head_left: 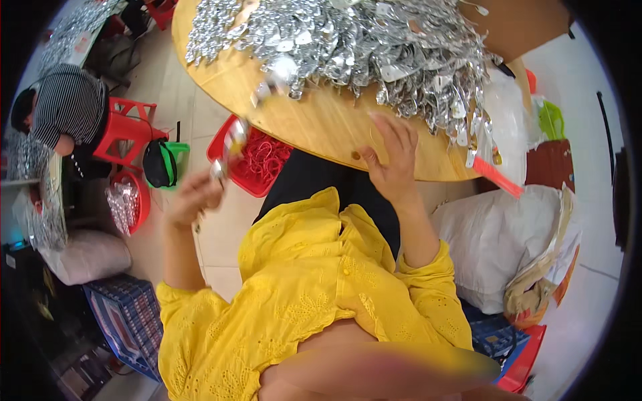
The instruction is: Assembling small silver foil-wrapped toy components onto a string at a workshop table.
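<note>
Holding silver pieces (235, 142), left hand (194, 198), pieces jutting beyond fingers (212, 192)

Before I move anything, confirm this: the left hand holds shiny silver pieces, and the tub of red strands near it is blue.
Not quite: the head view shows that the tub is red, not blue. The rest stands: the left hand holds shiny silver pieces, and the tub near it contains red strands.

A heap of metal pieces (348, 53) lay on the tabletop (321, 127) before the person (301, 267). By the tabletop's near-left edge, a basin (244, 185) held cords (264, 157); farther left stood a stool (127, 123); a sack (498, 234) lay at right.
</note>
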The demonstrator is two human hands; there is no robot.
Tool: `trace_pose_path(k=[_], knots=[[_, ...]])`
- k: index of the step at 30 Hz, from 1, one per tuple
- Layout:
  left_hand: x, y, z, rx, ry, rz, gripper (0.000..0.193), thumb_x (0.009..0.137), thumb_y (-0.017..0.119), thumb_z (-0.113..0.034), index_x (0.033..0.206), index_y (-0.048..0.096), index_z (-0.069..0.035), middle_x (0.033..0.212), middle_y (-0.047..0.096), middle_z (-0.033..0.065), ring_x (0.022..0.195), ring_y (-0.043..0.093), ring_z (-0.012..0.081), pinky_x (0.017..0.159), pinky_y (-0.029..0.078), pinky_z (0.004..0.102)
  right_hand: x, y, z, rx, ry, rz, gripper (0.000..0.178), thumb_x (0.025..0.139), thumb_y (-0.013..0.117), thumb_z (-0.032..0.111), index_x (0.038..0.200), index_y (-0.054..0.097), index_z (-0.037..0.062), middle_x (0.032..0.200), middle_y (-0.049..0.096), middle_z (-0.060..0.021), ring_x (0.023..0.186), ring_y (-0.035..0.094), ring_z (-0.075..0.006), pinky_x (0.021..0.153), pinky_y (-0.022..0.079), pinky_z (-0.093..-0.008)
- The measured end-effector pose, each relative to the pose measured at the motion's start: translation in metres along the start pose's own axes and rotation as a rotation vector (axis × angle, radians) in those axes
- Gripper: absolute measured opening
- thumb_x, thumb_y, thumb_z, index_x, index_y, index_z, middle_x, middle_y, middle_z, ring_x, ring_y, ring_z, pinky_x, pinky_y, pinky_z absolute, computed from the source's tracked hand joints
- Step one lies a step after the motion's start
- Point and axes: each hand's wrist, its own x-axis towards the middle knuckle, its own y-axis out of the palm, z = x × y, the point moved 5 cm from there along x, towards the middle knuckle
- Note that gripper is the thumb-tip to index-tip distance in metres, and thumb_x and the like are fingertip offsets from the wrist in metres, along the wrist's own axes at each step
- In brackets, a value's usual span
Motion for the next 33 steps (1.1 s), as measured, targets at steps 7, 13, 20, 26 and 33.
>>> trace_pose_path(k=[7, 13, 20, 26, 33], knots=[[0.110, -0.095, -0.137, 0.976, 0.409, -0.722, 0.022, 0.080, 0.046, -0.017, 0.085, 0.054, 0.004, 0.056, 0.049, 0.0075, 0.049, 0.045, 0.0139, 0.047, 0.035, 0.0275, -0.049, -0.003, -0.011, 0.102, 0.135, 0.092, 0.014, 0.068, 0.059, 0.000, 0.082, 0.058, 0.0019, 0.079, 0.058, -0.0098, 0.074, 0.052, -0.0255, 0.070, 0.039, -0.0315], [0.217, -0.154, -0.175, 1.294, 0.417, -0.911, 0.028, 0.073, 0.047, -0.016, 0.090, 0.053, 0.005, 0.079, 0.054, 0.0270, 0.070, 0.055, 0.0365, 0.064, 0.042, 0.0389, -0.093, -0.042, -0.028, 0.028, 0.334, 0.064, 0.008, 0.069, 0.057, -0.003, 0.077, 0.058, -0.0007, 0.074, 0.058, -0.0098, 0.070, 0.052, -0.0225, 0.065, 0.040, -0.0290], [0.286, -0.190, -0.155, 1.504, 0.091, -0.951, 0.035, 0.075, 0.042, -0.024, 0.104, 0.049, -0.005, 0.106, 0.044, 0.0213, 0.100, 0.041, 0.0367, 0.082, 0.034, 0.0449, -0.098, -0.069, -0.029, -0.115, 0.394, -0.016, 0.011, 0.067, 0.059, -0.004, 0.078, 0.060, 0.0001, 0.069, 0.057, -0.0107, 0.066, 0.051, -0.0239, 0.061, 0.041, -0.0291], [0.282, -0.197, -0.148, 1.413, 0.100, -0.836, 0.043, 0.079, 0.041, -0.038, 0.112, 0.045, -0.011, 0.106, 0.044, 0.0217, 0.102, 0.042, 0.0342, 0.083, 0.031, 0.0487, -0.081, -0.067, -0.034, -0.114, 0.374, 0.015, 0.009, 0.068, 0.058, -0.002, 0.077, 0.059, -0.0003, 0.069, 0.057, -0.0098, 0.066, 0.051, -0.0231, 0.061, 0.041, -0.0289], [0.271, -0.186, -0.146, 1.248, 0.491, -0.709, 0.047, 0.081, 0.039, -0.038, 0.116, 0.041, -0.007, 0.114, 0.041, 0.0231, 0.107, 0.039, 0.0325, 0.088, 0.032, 0.0347, -0.068, -0.069, -0.034, -0.096, 0.341, -0.011, 0.007, 0.071, 0.056, 0.000, 0.078, 0.058, -0.0010, 0.069, 0.057, -0.0086, 0.067, 0.051, -0.0220, 0.063, 0.040, -0.0284]])
